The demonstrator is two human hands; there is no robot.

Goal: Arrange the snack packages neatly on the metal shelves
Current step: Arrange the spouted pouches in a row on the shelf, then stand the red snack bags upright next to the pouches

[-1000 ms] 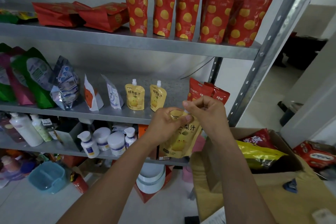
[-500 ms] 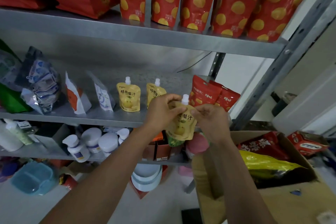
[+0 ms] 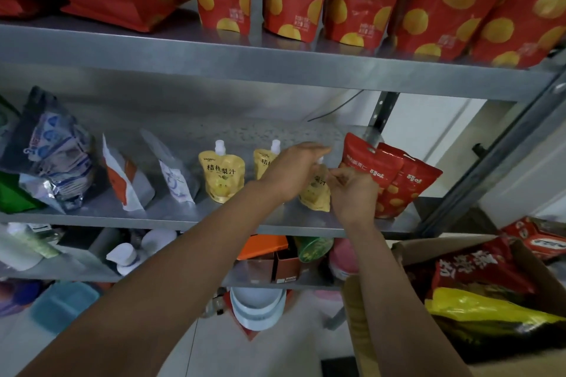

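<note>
Lowered from mid-air onto shelf in the last half second: pouch, base near front edge, right of twin pouches, just beside red bags. Placement judged nearly done. Pinched at right edge by right hand. Covered at spout by left hand, fingers stretched; grip cannot be told. Soft glossy yellow film, white cap.
</note>
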